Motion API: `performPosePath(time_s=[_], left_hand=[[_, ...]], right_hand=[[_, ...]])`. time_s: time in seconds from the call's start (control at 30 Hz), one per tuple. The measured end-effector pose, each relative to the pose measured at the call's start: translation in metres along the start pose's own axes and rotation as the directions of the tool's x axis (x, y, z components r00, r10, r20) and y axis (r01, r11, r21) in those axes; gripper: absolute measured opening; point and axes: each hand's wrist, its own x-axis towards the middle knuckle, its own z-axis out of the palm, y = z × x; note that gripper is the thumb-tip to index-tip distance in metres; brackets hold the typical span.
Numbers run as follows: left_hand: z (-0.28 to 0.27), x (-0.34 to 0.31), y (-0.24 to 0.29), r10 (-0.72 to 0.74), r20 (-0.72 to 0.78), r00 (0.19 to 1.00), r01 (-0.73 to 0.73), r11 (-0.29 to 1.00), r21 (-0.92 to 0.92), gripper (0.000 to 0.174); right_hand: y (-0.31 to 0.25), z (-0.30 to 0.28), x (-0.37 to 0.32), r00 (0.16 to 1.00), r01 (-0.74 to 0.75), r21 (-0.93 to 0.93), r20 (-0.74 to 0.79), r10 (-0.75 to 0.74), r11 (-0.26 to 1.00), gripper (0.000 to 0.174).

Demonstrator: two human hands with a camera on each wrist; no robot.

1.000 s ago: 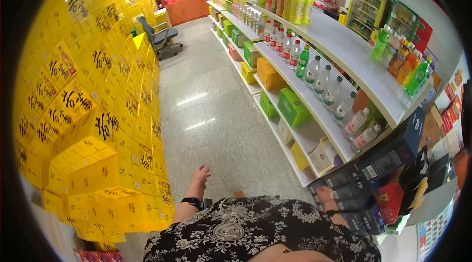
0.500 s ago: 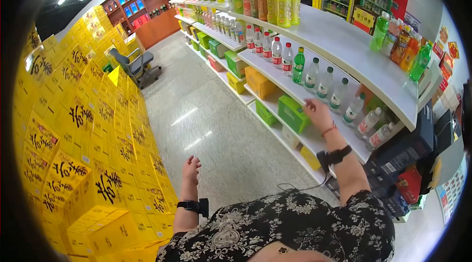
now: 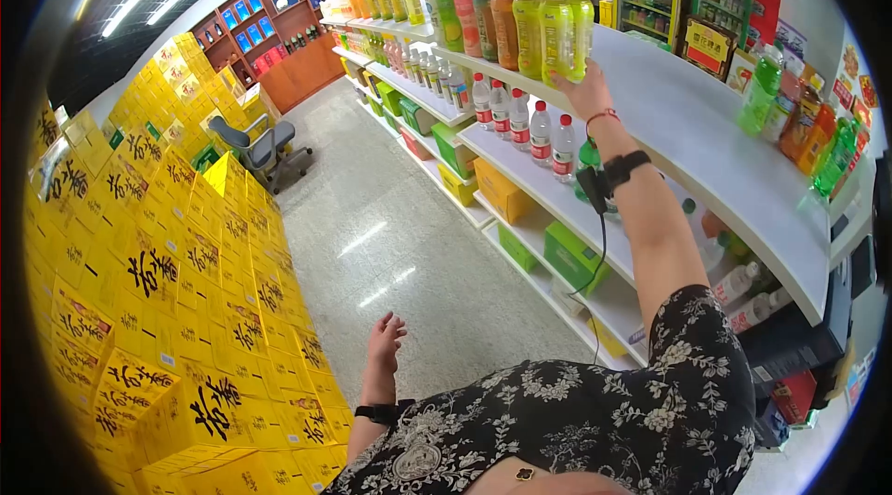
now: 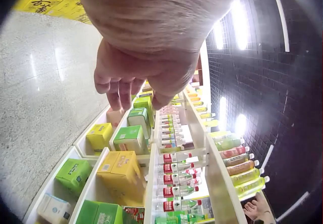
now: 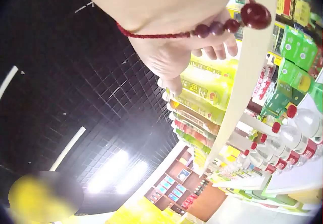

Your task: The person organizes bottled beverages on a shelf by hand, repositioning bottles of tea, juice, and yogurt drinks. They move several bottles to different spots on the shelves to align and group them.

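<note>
My right hand (image 3: 587, 94) is raised to the upper shelf, at the near end of a row of bottled drinks. Its thumb and fingers are spread beside the closest yellow-green bottle (image 3: 581, 21), overlapping its lower part in the head view. From the right wrist, the thumb (image 5: 174, 85) lies across the yellow-green bottles, with the other fingers apart from it. My left hand (image 3: 383, 342) hangs over the aisle, fingers loosely bent and holding nothing. Red-capped clear bottles (image 3: 541, 133) stand on the shelf below the right hand.
Stacked yellow cartons (image 3: 139, 309) wall the left side. A grey office chair (image 3: 255, 142) stands down the aisle (image 3: 344, 216). Green boxes (image 3: 571, 254) fill lower shelves. More bottles (image 3: 762, 91) stand at the shelf's far right end. A cable (image 3: 602, 258) hangs from the right wrist.
My right hand has risen from low beside the shelves, past the clear bottles, to the yellow-green ones on top. The left hand stays low. The head view has swung right and up.
</note>
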Motion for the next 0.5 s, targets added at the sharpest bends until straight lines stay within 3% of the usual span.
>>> performPosePath(time_s=[0.07, 0.13, 0.27, 0.33, 0.5], left_hand=[[0.001, 0.003, 0.014, -0.003, -0.028, 1.0, 0.002, 1.0, -0.028, 0.054], [-0.008, 0.017, 0.021, 0.001, -0.031, 1.0, -0.001, 1.0, 0.01, 0.054], [-0.024, 0.059, 0.044, 0.016, -0.029, 0.999, -0.016, 1.0, 0.023, 0.053], [-0.028, 0.082, 0.058, 0.035, 0.003, 0.999, -0.035, 0.998, 0.05, 0.053], [-0.021, 0.14, 0.098, 0.098, 0.11, 0.989, -0.108, 0.99, 0.091, 0.054]], right_hand=[[-0.002, 0.016, 0.019, 0.999, -0.036, 0.001, 0.01, 0.036, 0.999, 0.084], [-0.013, 0.023, 0.034, 0.979, -0.179, -0.035, 0.095, 0.181, 0.983, 0.082], [-0.006, 0.05, 0.049, 0.983, -0.178, -0.053, 0.04, 0.18, 0.983, 0.077], [-0.012, 0.051, 0.043, 0.983, -0.165, -0.135, -0.099, 0.152, 0.977, 0.073], [-0.012, 0.047, 0.047, 0.985, -0.155, -0.191, -0.101, 0.137, 0.969, 0.065]])
